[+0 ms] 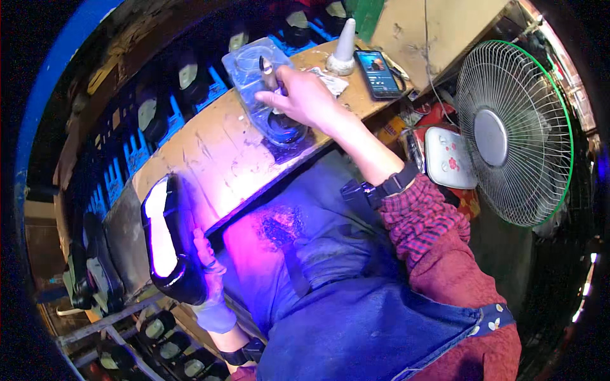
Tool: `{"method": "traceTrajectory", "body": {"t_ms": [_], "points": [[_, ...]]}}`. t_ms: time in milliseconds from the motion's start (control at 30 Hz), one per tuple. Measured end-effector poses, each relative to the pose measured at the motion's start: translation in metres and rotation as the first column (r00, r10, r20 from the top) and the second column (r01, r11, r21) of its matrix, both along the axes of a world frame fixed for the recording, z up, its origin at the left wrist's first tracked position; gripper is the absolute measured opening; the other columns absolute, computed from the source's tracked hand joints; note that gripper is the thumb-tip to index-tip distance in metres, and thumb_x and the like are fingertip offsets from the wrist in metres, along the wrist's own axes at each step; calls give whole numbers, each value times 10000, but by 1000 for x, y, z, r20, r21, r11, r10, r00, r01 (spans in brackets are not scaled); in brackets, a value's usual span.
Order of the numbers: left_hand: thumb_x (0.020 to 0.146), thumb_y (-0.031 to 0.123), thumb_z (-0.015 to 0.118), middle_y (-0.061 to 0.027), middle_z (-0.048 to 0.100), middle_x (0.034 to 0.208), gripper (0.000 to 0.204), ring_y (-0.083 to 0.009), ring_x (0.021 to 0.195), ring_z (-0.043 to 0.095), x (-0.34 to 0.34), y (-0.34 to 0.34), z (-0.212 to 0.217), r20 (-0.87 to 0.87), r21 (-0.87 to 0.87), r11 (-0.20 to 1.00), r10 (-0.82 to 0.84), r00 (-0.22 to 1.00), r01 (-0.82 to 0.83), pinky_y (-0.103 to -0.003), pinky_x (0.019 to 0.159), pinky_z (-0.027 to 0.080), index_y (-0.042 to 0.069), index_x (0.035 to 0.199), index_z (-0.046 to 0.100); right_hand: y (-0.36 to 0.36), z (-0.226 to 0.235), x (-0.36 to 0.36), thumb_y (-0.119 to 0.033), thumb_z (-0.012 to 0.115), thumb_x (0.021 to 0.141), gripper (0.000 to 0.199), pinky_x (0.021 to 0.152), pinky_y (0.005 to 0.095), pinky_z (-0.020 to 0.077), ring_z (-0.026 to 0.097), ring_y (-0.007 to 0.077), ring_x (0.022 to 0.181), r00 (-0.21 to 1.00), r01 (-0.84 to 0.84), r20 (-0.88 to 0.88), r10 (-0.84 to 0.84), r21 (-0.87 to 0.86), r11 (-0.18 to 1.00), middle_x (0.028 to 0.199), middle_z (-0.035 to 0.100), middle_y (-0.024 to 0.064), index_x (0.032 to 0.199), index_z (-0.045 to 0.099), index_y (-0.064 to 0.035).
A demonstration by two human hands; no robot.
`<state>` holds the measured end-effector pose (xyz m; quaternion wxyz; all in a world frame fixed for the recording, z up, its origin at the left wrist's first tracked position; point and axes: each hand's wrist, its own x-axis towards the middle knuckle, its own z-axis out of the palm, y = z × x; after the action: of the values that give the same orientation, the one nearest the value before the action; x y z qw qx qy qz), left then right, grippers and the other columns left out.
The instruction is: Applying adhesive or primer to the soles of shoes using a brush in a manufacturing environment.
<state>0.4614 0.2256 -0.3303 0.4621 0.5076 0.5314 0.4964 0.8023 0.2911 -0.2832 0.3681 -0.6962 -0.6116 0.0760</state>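
Observation:
A black shoe (180, 247), its pale sole turned toward me, is tilted at the table's left end. Around its right side wraps my left hand (213, 279), with a glove or cuff at the wrist. My right hand (305, 95) is closed around a small brush (269, 75) whose dark, pointed tip sticks up past the fingers. Below that hand sits a clear bluish plastic container (238, 66) with compartments, on the table. Its near round compartment (283, 130) looks dark inside. Part of the brush is hidden by my fingers.
On the wooden table (210, 146) stand a grey-white cone (345, 47) and a phone (379, 74) beside a crumpled white cloth (332, 82). A large fan (492, 136) stands at the right, near a pale flowered pad (450, 159). Blue racks (136, 152) with shoes line the far side.

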Motion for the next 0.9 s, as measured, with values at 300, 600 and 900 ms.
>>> {"method": "traceTrajectory", "body": {"t_ms": [300,600,900], "points": [[902,151,562,-101,580,1087,338,-173,952,555,-19,4,-52,-261,169,979,-64,963,110,-284,804,434,-4,1199,517,-21,-81,115,-117,601,753,463,953,415,405,500,375,1138,910,179,383,-159,-17,984,1181,552,227,1209,532,-79],[887,168,564,-127,532,1249,477,-240,1118,529,12,0,25,-741,385,914,224,633,127,-358,949,417,9,1308,407,-83,13,-95,-86,553,851,233,585,243,504,623,134,751,473,-401,-807,352,158,902,919,594,70,1064,479,-30],[839,148,584,-92,481,1225,530,-178,1151,451,19,5,42,-124,194,977,-70,990,93,-340,955,390,42,1314,374,-84,59,-179,-159,652,764,252,609,384,419,524,284,666,455,-563,-816,355,45,825,723,477,142,765,451,-6]]}}
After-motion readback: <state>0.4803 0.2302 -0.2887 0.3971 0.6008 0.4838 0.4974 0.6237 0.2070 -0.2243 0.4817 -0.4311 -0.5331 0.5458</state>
